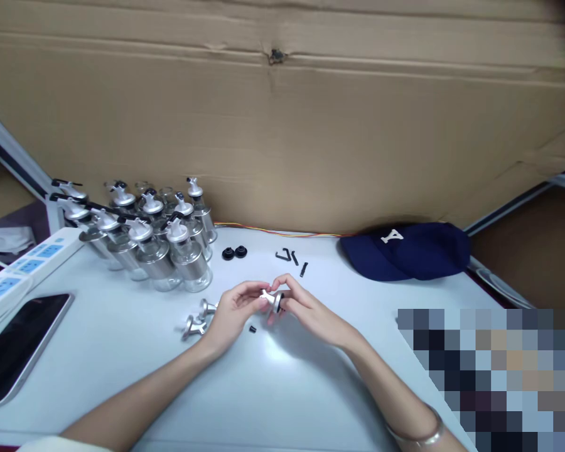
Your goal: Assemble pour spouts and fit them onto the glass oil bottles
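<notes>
Centre of frame: left hand (pixel 231 314) and right hand (pixel 311 311) hold a silver cap (pixel 270 298) at opposite ends, each grip nearly closed, apparently for two-point support. Black clips (pixel 295 258) lie on the desk (pixel 282 402) beyond, seemingly within easy reach.

navy cap (pixel 428 254) (white letter (pixel 392 236)), phone (pixel 23 345) beside power strip (pixel 31 269)

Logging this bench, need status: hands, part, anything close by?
Left hand on silver cap, narrow end. Right hand at wide rim. Small black piece and two silver fittings close by.
</notes>
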The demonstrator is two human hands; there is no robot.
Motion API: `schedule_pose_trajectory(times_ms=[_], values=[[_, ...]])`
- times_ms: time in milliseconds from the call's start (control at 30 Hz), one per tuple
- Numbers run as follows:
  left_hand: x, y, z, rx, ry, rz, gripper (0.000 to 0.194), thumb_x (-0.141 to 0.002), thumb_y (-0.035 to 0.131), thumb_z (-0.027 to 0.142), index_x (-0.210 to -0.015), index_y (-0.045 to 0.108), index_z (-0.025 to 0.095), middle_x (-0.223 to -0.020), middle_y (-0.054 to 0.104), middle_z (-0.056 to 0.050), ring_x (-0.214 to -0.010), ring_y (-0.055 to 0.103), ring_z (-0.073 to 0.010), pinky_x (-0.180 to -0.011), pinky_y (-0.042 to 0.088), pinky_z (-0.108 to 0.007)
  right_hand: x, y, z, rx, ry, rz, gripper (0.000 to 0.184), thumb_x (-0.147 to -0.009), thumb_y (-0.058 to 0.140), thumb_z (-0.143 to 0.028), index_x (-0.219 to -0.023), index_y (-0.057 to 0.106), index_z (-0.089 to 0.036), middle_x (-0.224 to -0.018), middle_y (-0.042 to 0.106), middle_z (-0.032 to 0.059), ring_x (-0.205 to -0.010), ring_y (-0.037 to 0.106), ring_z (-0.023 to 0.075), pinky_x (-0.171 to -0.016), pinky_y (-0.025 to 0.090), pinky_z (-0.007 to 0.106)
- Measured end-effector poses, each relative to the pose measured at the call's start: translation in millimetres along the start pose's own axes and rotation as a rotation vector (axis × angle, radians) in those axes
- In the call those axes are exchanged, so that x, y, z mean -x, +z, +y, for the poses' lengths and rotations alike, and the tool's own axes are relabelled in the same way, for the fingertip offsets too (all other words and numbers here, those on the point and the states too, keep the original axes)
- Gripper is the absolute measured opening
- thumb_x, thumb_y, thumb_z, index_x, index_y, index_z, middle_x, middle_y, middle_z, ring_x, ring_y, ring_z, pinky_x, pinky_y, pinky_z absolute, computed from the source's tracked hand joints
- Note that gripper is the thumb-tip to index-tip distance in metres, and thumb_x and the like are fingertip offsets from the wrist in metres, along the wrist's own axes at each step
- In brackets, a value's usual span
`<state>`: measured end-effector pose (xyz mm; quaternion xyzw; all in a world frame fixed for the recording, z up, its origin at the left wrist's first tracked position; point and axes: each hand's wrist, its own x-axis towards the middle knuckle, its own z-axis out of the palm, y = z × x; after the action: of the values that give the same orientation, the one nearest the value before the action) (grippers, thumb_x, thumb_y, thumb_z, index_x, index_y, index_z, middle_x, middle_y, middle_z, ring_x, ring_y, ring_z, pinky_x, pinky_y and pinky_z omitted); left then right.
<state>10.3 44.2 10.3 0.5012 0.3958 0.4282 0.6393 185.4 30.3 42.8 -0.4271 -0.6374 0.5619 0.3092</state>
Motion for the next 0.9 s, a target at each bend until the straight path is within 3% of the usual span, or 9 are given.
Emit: schedule_pose_trajectory(times_ms=[100, 167, 233, 267, 333, 433, 567, 667, 900], values=[[-0.1, 1.3, 1.1, -0.005, -0.035, 0.068, 0.030, -0.070, 0.071, 0.036, -0.090, 0.063, 0.014, -0.086, 0.068, -0.006, -0.080, 0.063, -0.0166, -0.081, 0.049, -0.031, -2.5, -13.6, 0.7, 0.282, 0.015, 0.061, 0.019, -0.092, 0.037, -0.033, -0.102, 0.047, -0.021, -0.072, 0.061, 0.0001, -0.072, 0.059, 0.0178, -0.071, 0.044, 0.033], [0.3, 2.4, 2.4, -0.032, -0.057, 0.058, 0.029, -0.071, 0.069, 0.038, -0.087, 0.062, 0.015, -0.079, 0.066, -0.003, -0.075, 0.062, -0.0151, -0.077, 0.048, -0.028, -3.2, -28.6, 10.2, 0.451, -0.013, 0.215, 0.023, -0.091, 0.041, -0.039, -0.101, 0.051, -0.020, -0.080, 0.063, 0.0045, -0.073, 0.059, 0.0193, -0.069, 0.046, 0.034], [1.1, 3.1, 3.5, -0.080, -0.057, 0.031, 0.029, -0.074, 0.065, 0.043, -0.082, 0.061, 0.015, -0.068, 0.060, 0.000, -0.067, 0.058, -0.0128, -0.070, 0.047, -0.025, -2.8, -45.7, 26.5, 0.685, -0.085, 0.420, 0.024, -0.089, 0.045, -0.036, -0.102, 0.054, -0.019, -0.098, 0.063, 0.0113, -0.092, 0.059, 0.0241, -0.083, 0.046, 0.041], [1.6, 3.3, 3.8, -0.105, -0.053, 0.020, 0.031, -0.075, 0.063, 0.046, -0.079, 0.061, 0.015, -0.064, 0.057, 0.001, -0.063, 0.055, -0.0117, -0.065, 0.045, -0.024, -2.2, -53.6, 36.1, 0.793, -0.119, 0.461, 0.026, -0.089, 0.045, -0.033, -0.108, 0.054, -0.018, -0.109, 0.061, 0.0143, -0.103, 0.056, 0.0272, -0.092, 0.043, 0.046], [2.7, 3.7, 3.6, -0.129, -0.057, -0.001, 0.038, -0.076, 0.060, 0.053, -0.073, 0.058, 0.015, -0.058, 0.051, 0.003, -0.057, 0.049, -0.0099, -0.058, 0.041, -0.022, -0.8, -65.5, 55.3, 0.905, -0.132, 0.437, 0.035, -0.091, 0.040, -0.030, -0.120, 0.052, -0.016, -0.128, 0.053, 0.0180, -0.121, 0.046, 0.0303, -0.100, 0.037, 0.051], [5.2, 5.0, 2.0, -0.074, -0.092, -0.042, 0.045, -0.076, 0.057, 0.061, -0.072, 0.052, 0.016, -0.058, 0.047, 0.004, -0.054, 0.047, -0.0089, -0.055, 0.041, -0.022, -0.5, -71.9, 75.9, 0.974, -0.091, 0.381, 0.038, -0.091, 0.038, -0.027, -0.126, 0.051, -0.017, -0.143, 0.041, 0.0159, -0.133, 0.035, 0.0312, -0.102, 0.036, 0.054], [9.4, 8.3, 1.6, 0.127, -0.150, -0.114, 0.045, -0.080, 0.053, 0.061, -0.074, 0.045, 0.017, -0.076, 0.055, -0.001, -0.072, 0.060, -0.0141, -0.063, 0.052, -0.027, -2.3, -70.8, 79.6, 0.985, -0.071, 0.417, 0.037, -0.090, 0.037, -0.022, -0.119, 0.058, -0.015, -0.132, 0.053, 0.0162, -0.126, 0.046, 0.0313, -0.102, 0.039, 0.053], [10.3, 9.5, 3.6, 0.224, -0.225, -0.117, 0.039, -0.082, 0.055, 0.055, -0.077, 0.041, 0.019, -0.082, 0.057, -0.001, -0.077, 0.063, -0.0170, -0.056, 0.054, -0.028, -1.4, -71.9, 71.1, 0.960, -0.104, 0.434, 0.034, -0.088, 0.037, -0.019, -0.109, 0.063, -0.014, -0.118, 0.062, 0.0150, -0.112, 0.057, 0.0291, -0.099, 0.044, 0.048], [2.9, 4.5, 10.0, 0.337, -0.161, 0.146, 0.020, -0.088, 0.047, 0.039, -0.083, 0.041, 0.020, -0.082, 0.053, 0.000, -0.062, 0.054, -0.0096, -0.046, 0.039, -0.019, 3.0, -69.1, 51.3, 0.850, -0.153, 0.452, 0.028, -0.082, 0.040, -0.011, -0.085, 0.066, -0.019, -0.090, 0.069, 0.0075, -0.081, 0.065, 0.0216, -0.078, 0.052, 0.037]])
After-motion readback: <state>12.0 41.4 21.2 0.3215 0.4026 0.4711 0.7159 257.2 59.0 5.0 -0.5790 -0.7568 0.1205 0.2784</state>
